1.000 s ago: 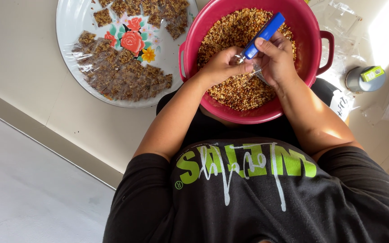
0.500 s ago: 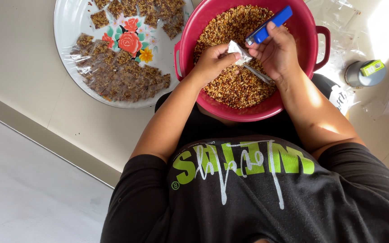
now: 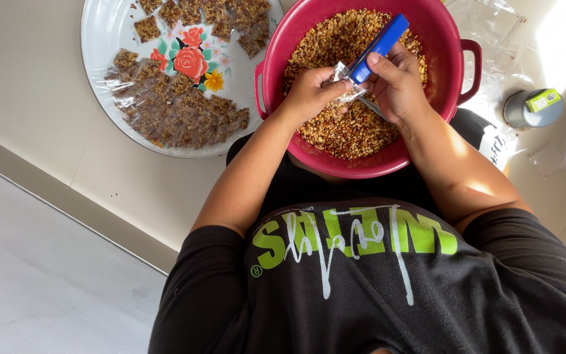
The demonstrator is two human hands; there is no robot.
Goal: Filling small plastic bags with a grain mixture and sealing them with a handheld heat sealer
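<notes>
A red bowl [image 3: 453, 72] full of a brown nut and grain mix sits in my lap. Over it, my left hand [image 3: 309, 92] pinches a small clear plastic packet [image 3: 343, 73]. My right hand [image 3: 397, 82] grips a blue-handled spoon [image 3: 380, 46], its bowl end at the packet's mouth and mostly hidden by my fingers. Both hands meet above the middle of the mix.
A round white tray [image 3: 106, 39] with a flower print lies on the floor to the left, holding many small filled packets [image 3: 178, 111]. Loose clear bags [image 3: 492, 26] lie right of the bowl, beside a grey can with a green box on top [image 3: 533, 108].
My hands have risen a little from the mix toward the bowl's far side. The spoon handle has tilted and the packet is now lifted between both hands.
</notes>
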